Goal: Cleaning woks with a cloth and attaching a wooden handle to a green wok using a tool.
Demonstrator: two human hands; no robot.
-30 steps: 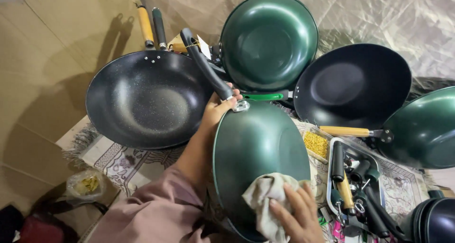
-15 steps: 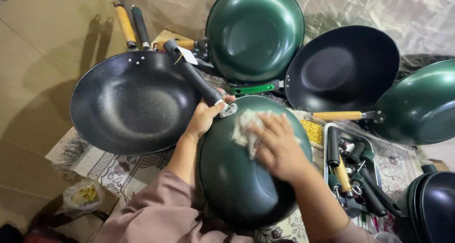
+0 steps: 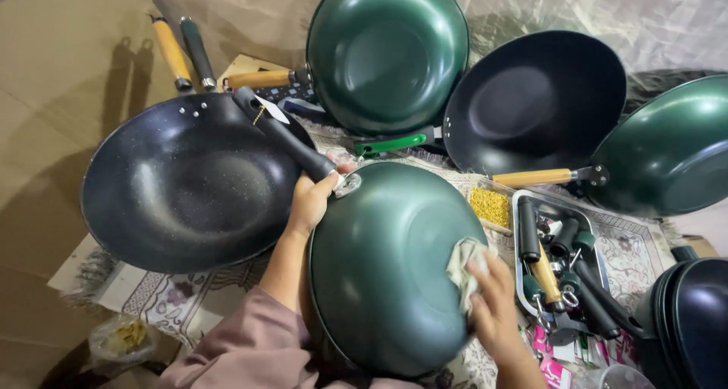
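Just left of the left hand: a large black wok [image 3: 186, 188], hollow up and holding nothing, resting on a patterned cloth [image 3: 163, 302] spread over brown cardboard.

Under both hands: a green wok [image 3: 387, 271], turned bottom up and tilted toward the camera, its black handle [image 3: 284, 135] running up and away past the left hand.

Beyond the hands: another green wok [image 3: 387, 51] with a wooden handle, a black wok [image 3: 535, 101] with a green handle, and further right a third green wok [image 3: 671, 154] (only partly in view).

Low and right of the right hand: a stack of dark pans [image 3: 694, 324] at the frame edge.

Just right of the right hand: a metal tray [image 3: 523, 203] filled with loose black, green and wooden handles and small fittings. Beside its far corner, a small clear box [image 3: 489, 205] of yellow bits.

Left hand [image 3: 311, 199] clamped where handle joins wok. Right hand [image 3: 497, 309] closed on a pale rag [image 3: 462, 260], pressing it against the wok's underside.

Near the right forearm: pink printed packets [image 3: 557, 370], flat on the cloth.
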